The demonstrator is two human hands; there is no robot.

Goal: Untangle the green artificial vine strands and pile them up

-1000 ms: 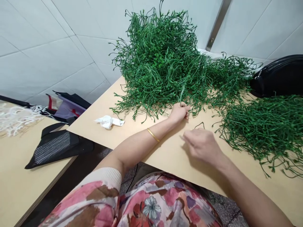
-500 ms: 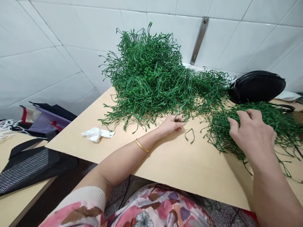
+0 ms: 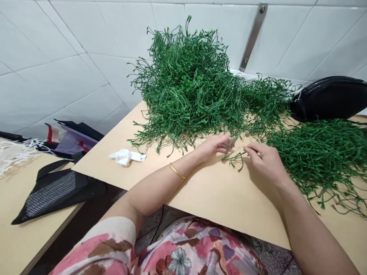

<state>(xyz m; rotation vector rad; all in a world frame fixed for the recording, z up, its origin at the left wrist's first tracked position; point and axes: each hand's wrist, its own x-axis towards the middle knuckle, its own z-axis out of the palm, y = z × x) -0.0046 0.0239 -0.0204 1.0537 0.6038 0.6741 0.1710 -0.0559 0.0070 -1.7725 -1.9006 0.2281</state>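
Observation:
Thin green artificial plant stems with small budded tips lie in a large heap (image 3: 186,88) against the wall and a lower pile (image 3: 323,152) at the right. My left hand (image 3: 215,147), wearing a gold bangle, rests at the front edge of the large heap. Its fingers are curled around a green stem that is partly blurred. To its right, my right hand (image 3: 266,160) pinches the end of a green stem (image 3: 236,156) between thumb and fingertips. A few stems cross in the gap between the two hands, close to the tabletop.
A crumpled white tissue (image 3: 124,156) lies on the light wooden table (image 3: 218,194). At the back right sits a black zipped pouch (image 3: 329,98). A lower table at left bears a black mesh bag (image 3: 51,193) and white cords (image 3: 23,154). A metal bracket (image 3: 254,36) is on the tiled wall.
My right hand has left the right-hand pile and moved left, now pinching a stem beside my left hand. The left hand stays near the large heap. The view has shifted slightly.

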